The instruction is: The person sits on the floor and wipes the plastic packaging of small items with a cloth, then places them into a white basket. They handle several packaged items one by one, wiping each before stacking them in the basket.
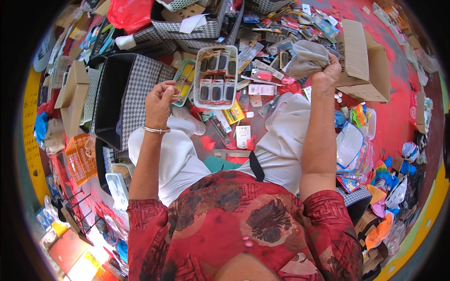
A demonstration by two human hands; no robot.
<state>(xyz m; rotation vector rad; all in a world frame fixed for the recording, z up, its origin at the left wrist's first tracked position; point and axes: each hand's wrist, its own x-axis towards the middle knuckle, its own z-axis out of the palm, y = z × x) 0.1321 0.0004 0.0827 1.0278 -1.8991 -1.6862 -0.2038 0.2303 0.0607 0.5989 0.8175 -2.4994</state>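
Note:
My right hand [327, 74] is raised at the upper right, its fingers closed round a bunched grey cloth [307, 58]. The cloth hangs to the left of the hand, over a heap of small packaged goods. My left hand [160, 102] is above my left knee, fingers curled in and thumb pressed toward them. Whether anything small is between those fingers is hidden. Just beyond it are a green basket with yellow packs [184, 80] and a white plastic basket [198, 55] holding several black items in clear packaging.
A checked fabric storage box [140, 89] stands open on the left, near an orange basket [79, 157]. An open cardboard box [377, 70] is at the right. Loose packages [243, 136] lie between my feet. Bagged goods [351, 147] are piled beside my right leg.

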